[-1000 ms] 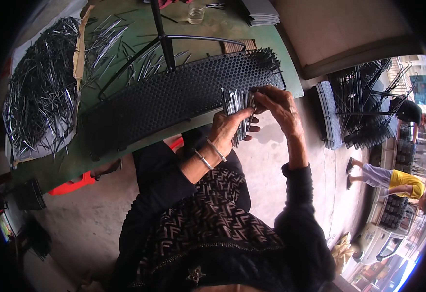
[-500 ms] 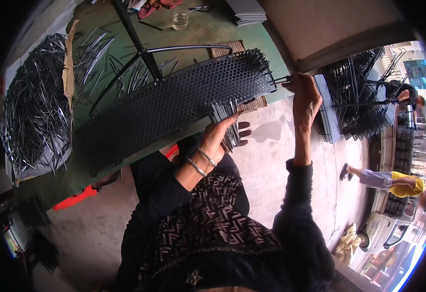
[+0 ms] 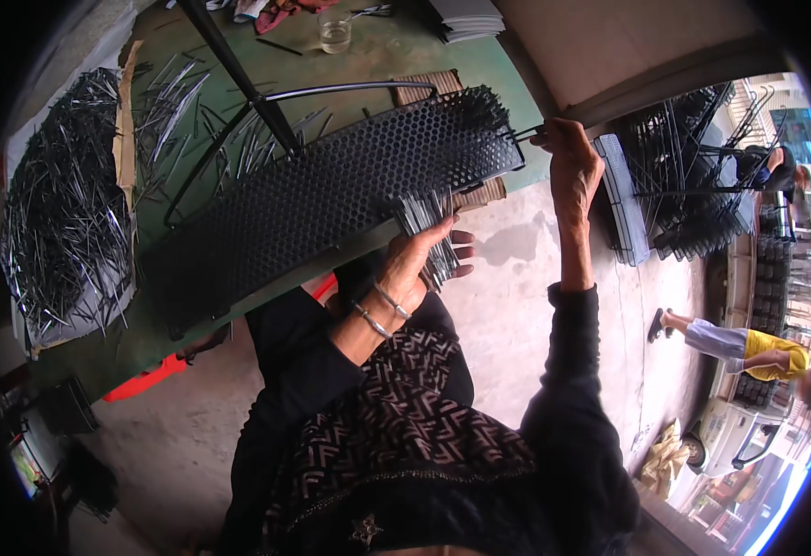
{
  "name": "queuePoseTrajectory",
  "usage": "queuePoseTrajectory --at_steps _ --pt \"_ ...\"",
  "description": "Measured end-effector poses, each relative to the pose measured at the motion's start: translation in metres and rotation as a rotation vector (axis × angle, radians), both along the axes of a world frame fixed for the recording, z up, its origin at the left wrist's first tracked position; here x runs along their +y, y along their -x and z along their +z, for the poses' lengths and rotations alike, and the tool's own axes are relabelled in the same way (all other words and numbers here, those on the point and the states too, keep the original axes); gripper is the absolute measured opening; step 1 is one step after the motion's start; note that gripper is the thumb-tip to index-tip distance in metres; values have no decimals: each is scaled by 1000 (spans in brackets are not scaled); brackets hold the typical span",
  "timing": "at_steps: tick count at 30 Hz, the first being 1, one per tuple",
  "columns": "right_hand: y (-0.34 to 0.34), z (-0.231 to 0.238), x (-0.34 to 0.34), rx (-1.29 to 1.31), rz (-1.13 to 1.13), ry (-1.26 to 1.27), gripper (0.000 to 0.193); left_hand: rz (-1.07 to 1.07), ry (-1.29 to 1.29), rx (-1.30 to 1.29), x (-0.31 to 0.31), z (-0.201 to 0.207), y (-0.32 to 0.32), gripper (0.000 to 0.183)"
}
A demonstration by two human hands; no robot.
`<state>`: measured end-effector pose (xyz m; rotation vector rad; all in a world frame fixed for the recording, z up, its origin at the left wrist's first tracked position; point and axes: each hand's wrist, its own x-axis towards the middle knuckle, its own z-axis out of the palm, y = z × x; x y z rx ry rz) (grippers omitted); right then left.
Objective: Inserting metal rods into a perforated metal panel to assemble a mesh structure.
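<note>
A long black panel [image 3: 331,190] full of round holes lies across the table edge, with a cluster of dark strip ends [image 3: 481,109] standing up at its right end. My left hand [image 3: 405,269] is closed around a bundle of thin grey-black strips [image 3: 420,213], just at the panel's near edge. Its thumb lies over the bundle, and the other fingertips show beyond it. My right hand [image 3: 574,171] is off the panel's right end. Thumb and fingers pinch a thin dark strip [image 3: 528,132] whose tip reaches the panel's end.
A heap of loose dark strips [image 3: 62,204] fills a lined box at left; more lie scattered on the green table [image 3: 303,74]. A curved black rod frame [image 3: 350,88], cardboard [image 3: 428,85] and a glass [image 3: 335,35] are behind. Racks [image 3: 683,176] stand at right, a person [image 3: 766,354] beyond.
My right hand has moved slightly up and left with the strip, closer to the panel's end. My left hand keeps its hold on the bundle. The whole view has shifted a little.
</note>
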<state>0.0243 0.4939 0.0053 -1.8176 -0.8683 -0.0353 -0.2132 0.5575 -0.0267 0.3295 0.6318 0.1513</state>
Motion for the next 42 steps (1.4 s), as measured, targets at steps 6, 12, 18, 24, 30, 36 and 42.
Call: queuePoseTrajectory --at_steps 6,12,18,24,30,36,42 --pt "-4 3 -2 44 163 97 16 -31 -64 29 -1 6 0 22" --pt "7 -7 0 -27 61 344 20 -10 -124 0 -1 15 4 23" --pt "40 35 -1 45 -1 696 39 11 -175 8 0 16 3 25" --pt "71 24 -6 500 628 424 29 40 -215 43 -4 23 0 28" --pt "74 27 -5 588 611 433 18 21 -268 106 -4 19 4 27" --pt "64 35 -1 511 569 285 15 28 -171 79 1 19 2 32" --pt "61 36 12 503 465 436 19 50 -214 77 8 20 0 31"
